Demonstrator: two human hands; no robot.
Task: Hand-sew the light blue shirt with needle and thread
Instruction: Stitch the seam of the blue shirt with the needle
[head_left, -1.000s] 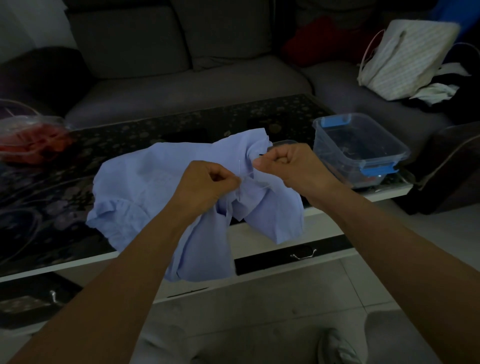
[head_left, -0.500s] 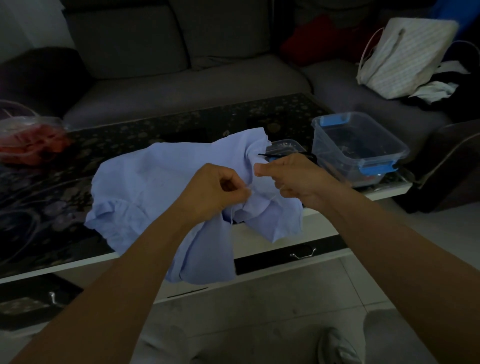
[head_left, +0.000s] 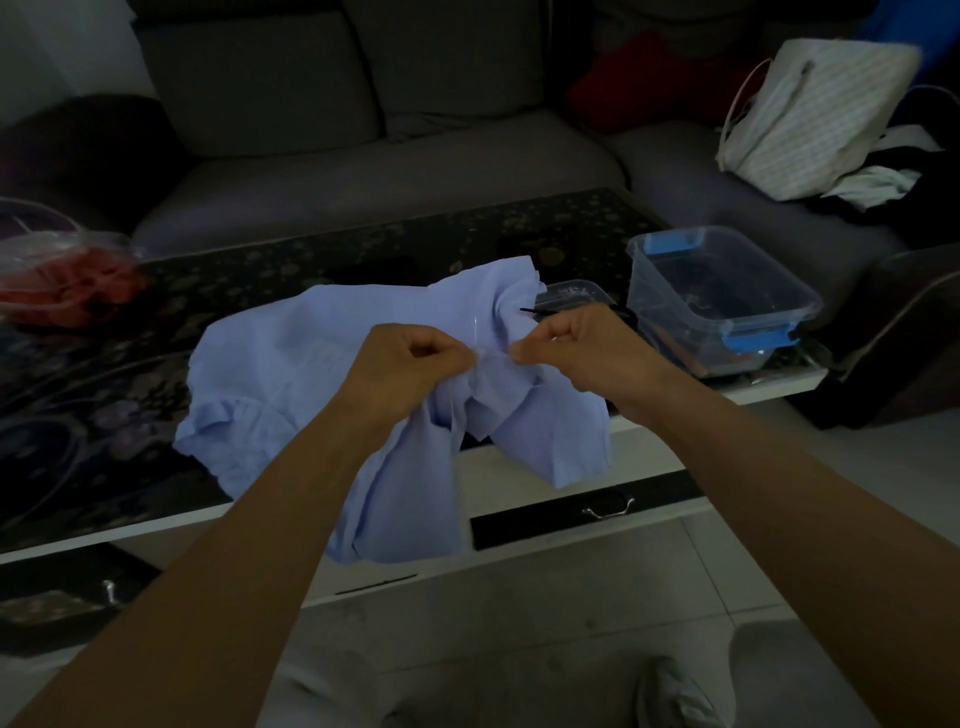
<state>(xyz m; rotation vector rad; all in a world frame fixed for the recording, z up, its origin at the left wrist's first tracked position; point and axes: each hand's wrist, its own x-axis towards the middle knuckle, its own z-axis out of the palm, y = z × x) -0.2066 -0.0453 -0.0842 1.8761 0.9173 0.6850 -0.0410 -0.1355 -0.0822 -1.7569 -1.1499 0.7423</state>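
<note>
— Both hands had drawn slightly apart since half a second before, hadn't they?
— Yes. The left hand (head_left: 415, 358) was curled, pinching a raised fold of the light blue shirt (head_left: 291, 364). The right hand (head_left: 576, 343), just beside it, pinched the same fold. Needle and thread were too fine to make out.
— Which way did the fold run?
— Side to side, from one hand to the other, so I judged the right hand better placed to pull. The rest of the shirt lay on the tabletop (head_left: 311, 260), draping over its near edge.

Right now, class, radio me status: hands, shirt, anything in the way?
Left hand pinching light blue shirt. Right hand pinching same fold; needle not discernible. Shirt drapes over table edge. Nothing obstructing.
</note>
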